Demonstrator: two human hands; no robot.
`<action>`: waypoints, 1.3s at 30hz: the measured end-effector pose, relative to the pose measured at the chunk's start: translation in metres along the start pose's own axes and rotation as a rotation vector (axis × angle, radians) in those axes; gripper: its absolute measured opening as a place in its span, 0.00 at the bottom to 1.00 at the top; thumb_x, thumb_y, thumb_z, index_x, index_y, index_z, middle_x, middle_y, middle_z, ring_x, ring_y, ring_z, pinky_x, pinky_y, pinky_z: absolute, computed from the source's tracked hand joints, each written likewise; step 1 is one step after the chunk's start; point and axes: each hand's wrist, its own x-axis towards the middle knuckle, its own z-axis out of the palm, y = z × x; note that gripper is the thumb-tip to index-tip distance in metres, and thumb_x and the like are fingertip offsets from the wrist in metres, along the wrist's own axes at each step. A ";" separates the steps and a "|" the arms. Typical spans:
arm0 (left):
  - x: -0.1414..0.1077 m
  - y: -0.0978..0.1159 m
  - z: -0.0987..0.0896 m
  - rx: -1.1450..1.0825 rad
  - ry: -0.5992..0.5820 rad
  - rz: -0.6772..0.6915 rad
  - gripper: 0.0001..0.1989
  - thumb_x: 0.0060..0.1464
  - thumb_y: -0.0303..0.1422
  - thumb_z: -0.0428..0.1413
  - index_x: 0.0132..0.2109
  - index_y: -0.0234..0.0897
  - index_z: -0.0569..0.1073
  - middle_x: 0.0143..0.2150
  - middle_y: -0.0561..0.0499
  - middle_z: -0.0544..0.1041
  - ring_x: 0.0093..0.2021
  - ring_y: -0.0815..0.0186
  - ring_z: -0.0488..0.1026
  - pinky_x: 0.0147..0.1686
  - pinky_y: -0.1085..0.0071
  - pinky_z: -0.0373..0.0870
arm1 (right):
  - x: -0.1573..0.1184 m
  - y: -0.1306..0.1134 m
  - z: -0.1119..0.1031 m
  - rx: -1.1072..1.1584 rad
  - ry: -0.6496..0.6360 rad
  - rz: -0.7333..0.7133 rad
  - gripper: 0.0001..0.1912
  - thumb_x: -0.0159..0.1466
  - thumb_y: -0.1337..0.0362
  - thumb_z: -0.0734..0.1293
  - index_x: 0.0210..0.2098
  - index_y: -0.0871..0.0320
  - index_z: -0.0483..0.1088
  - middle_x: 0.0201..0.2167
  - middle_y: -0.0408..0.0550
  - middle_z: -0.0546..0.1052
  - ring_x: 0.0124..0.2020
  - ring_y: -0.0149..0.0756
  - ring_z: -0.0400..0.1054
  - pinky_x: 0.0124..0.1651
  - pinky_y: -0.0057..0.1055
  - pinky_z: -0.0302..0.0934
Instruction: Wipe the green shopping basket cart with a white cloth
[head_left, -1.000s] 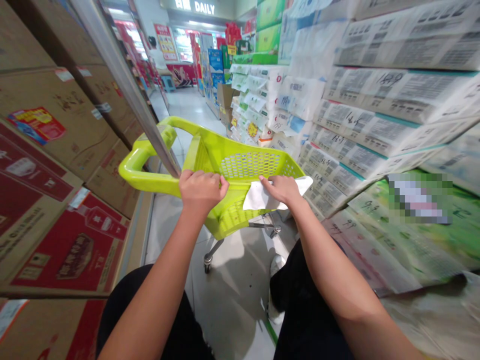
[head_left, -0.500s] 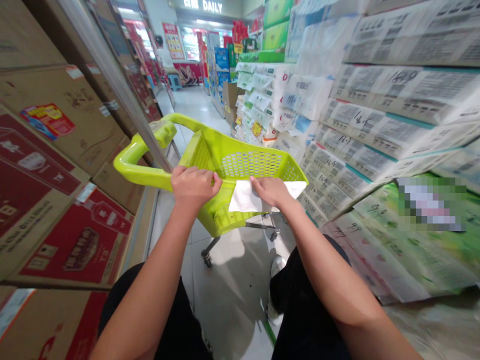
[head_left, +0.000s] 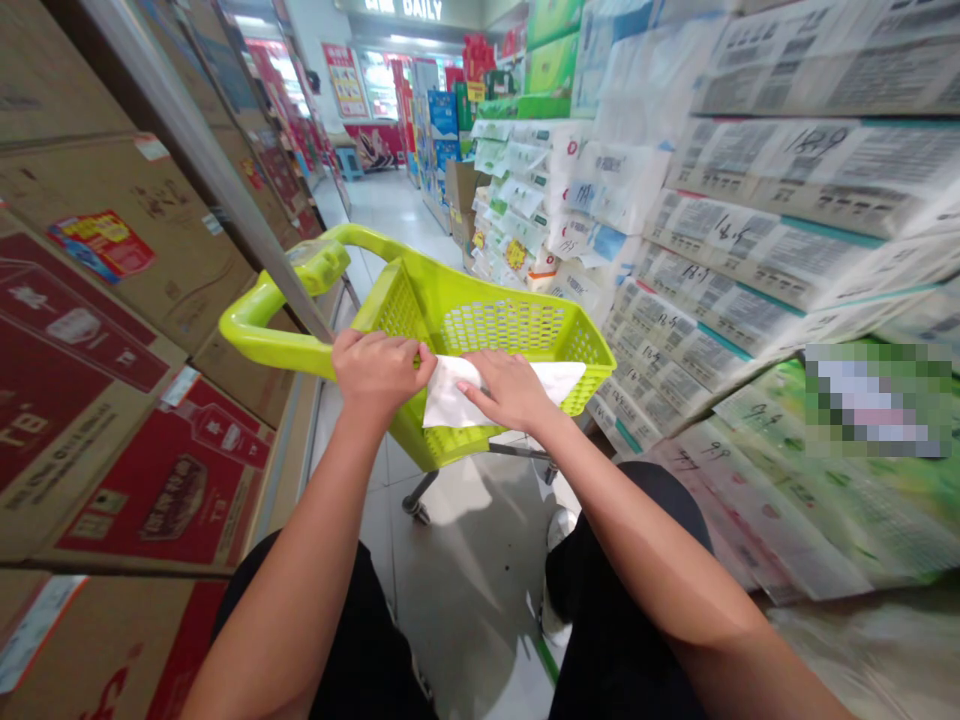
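A lime green shopping cart [head_left: 480, 295] stands side-on before me, its handle end at the left. My left hand [head_left: 381, 372] is closed round the cart's near rim, close to where the handle joins the basket. Over the same rim lies a white cloth [head_left: 448, 400], hanging down the near side. My right hand [head_left: 504, 388] presses on the cloth, fingers bent over the rim and thumb on the cloth's outer face. The fingertips of the right hand are partly hidden behind the rim.
Stacked cartons [head_left: 180, 480] and a slanting metal post [head_left: 225, 170] rise at the left. Piles of wrapped paper packs [head_left: 780, 230] line the right. The tiled floor [head_left: 465, 580] shows beneath the cart, and an aisle runs back toward a blue stool [head_left: 349, 162].
My right hand has slid left along the rim with the cloth, closer to my left hand. My left hand keeps its grip; the cart's handle end sits slightly further left.
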 end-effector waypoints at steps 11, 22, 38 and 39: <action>-0.002 -0.005 -0.003 0.019 0.009 -0.026 0.18 0.60 0.38 0.52 0.25 0.40 0.76 0.26 0.45 0.81 0.30 0.55 0.77 0.38 0.56 0.56 | -0.005 0.046 -0.008 -0.153 -0.159 0.365 0.36 0.78 0.43 0.47 0.45 0.56 0.79 0.44 0.57 0.84 0.48 0.47 0.77 0.49 0.36 0.57; -0.007 -0.006 -0.008 -0.004 -0.015 -0.033 0.17 0.60 0.37 0.52 0.26 0.41 0.78 0.26 0.45 0.81 0.31 0.55 0.77 0.40 0.55 0.59 | 0.009 0.003 0.000 0.006 -0.052 0.133 0.32 0.79 0.47 0.46 0.51 0.52 0.78 0.49 0.50 0.83 0.51 0.44 0.75 0.48 0.35 0.56; -0.015 -0.018 -0.006 -0.030 0.071 -0.013 0.15 0.56 0.36 0.56 0.21 0.40 0.74 0.22 0.47 0.78 0.27 0.58 0.73 0.35 0.59 0.52 | 0.013 -0.036 0.003 0.041 -0.003 -0.011 0.22 0.78 0.55 0.53 0.60 0.55 0.70 0.57 0.51 0.80 0.57 0.43 0.72 0.54 0.35 0.57; -0.015 -0.021 -0.006 -0.026 0.072 0.002 0.16 0.56 0.36 0.56 0.21 0.40 0.73 0.21 0.47 0.78 0.27 0.59 0.73 0.35 0.59 0.52 | 0.013 -0.035 0.001 0.032 -0.038 0.012 0.22 0.78 0.54 0.52 0.57 0.55 0.71 0.54 0.50 0.81 0.54 0.43 0.74 0.52 0.34 0.58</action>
